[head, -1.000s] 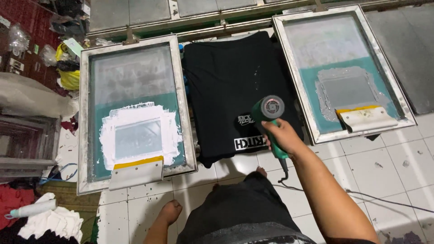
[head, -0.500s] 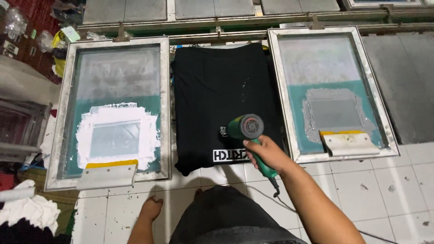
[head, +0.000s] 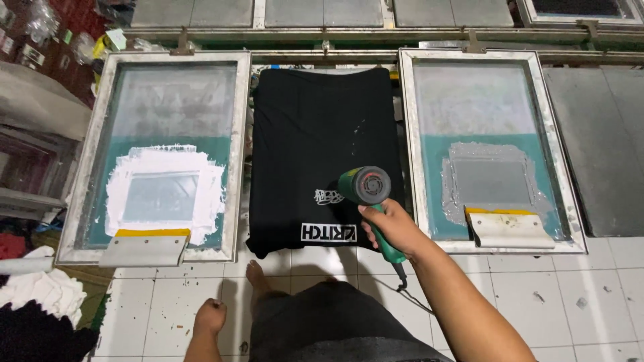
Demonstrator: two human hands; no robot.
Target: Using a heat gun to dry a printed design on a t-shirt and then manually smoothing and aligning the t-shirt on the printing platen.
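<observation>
Head view, looking down at a print station.

Landmark: black T-shirt (head: 322, 147), laid flat on a pallet, centre of view. It carries a small white graphic and a white block print near its lower hem.

Right hand (head: 394, 226): fingers wrapped tight around the handle of a green heat gun (head: 367, 194). The gun's round rear end faces the camera; its body sits over the shirt's lower right part, just beside the white prints. A dark cord (head: 409, 291) runs from the handle base down over the white tiled floor (head: 550, 295).

Left hand (head: 210, 316): hangs low, below the shirt's lower left corner, curled into a loose fist. Whether it holds anything cannot be told.

Frames as containers:
- Left screen frame (head: 90, 167), to the left of the shirt: teal mesh bearing a thick ring of white ink (head: 161, 164) around a clear window. A squeegee (head: 144, 247) with a yellow edge lies at its near end.
- Right screen frame (head: 560, 167), to the right of the shirt: teal mesh bearing a grey ink patch (head: 490, 175). A second squeegee (head: 511, 226) lies at its near end.

A bare foot (head: 256, 278) stands on the tiles just below the shirt's hem.
</observation>
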